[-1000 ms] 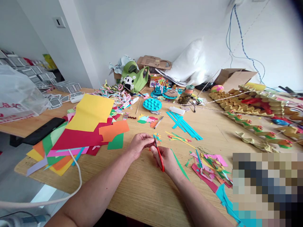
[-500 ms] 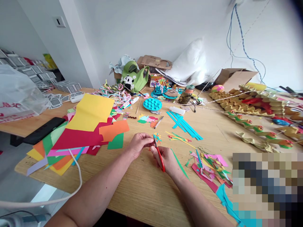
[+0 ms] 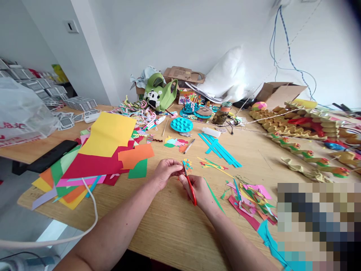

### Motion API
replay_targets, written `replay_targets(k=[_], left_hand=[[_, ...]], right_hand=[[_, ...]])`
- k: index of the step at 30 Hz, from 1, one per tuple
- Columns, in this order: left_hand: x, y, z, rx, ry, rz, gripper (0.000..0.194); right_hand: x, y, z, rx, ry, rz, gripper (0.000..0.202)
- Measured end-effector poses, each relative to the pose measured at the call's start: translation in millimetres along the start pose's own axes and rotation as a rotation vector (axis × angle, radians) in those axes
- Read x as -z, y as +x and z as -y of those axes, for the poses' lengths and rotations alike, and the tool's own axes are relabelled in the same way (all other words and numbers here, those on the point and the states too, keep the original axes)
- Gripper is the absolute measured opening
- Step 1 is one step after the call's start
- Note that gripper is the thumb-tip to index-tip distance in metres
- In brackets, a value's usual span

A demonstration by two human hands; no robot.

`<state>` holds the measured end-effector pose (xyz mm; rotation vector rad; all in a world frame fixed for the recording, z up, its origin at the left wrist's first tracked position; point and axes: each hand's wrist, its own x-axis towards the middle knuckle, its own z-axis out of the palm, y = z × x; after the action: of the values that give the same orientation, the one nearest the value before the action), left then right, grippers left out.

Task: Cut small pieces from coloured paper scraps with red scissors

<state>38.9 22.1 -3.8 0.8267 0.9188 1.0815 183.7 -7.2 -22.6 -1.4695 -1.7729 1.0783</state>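
Red-handled scissors [image 3: 193,191] are in my right hand [image 3: 196,188], their blades pointing away from me. My left hand [image 3: 168,172] is pinched right by the blade tips; whatever lies between its fingertips is too small to make out. Just beyond the blades lies a small pile of cut paper bits [image 3: 187,164], yellow, orange and blue. Thin coloured strips [image 3: 211,164] rest to the right of the pile. A long green strip [image 3: 213,194] lies beside my right wrist.
Coloured paper sheets [image 3: 109,131] are stacked at the left, near a white cable [image 3: 95,207]. Blue strips [image 3: 221,150], a blue plate [image 3: 181,124] and a pen [image 3: 189,146] lie farther back. Paper scraps [image 3: 251,199] and egg-carton pieces [image 3: 307,154] are at the right.
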Motion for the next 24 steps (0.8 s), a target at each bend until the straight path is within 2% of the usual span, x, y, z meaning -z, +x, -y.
replay_targets(k=[24], left_hand=[[1.2,0.3,-1.9,0.02,-0.004,-0.016,0.02]], right_hand=[[-0.1,0.7,-2.4,-0.001,-0.026,0.005,0.06]])
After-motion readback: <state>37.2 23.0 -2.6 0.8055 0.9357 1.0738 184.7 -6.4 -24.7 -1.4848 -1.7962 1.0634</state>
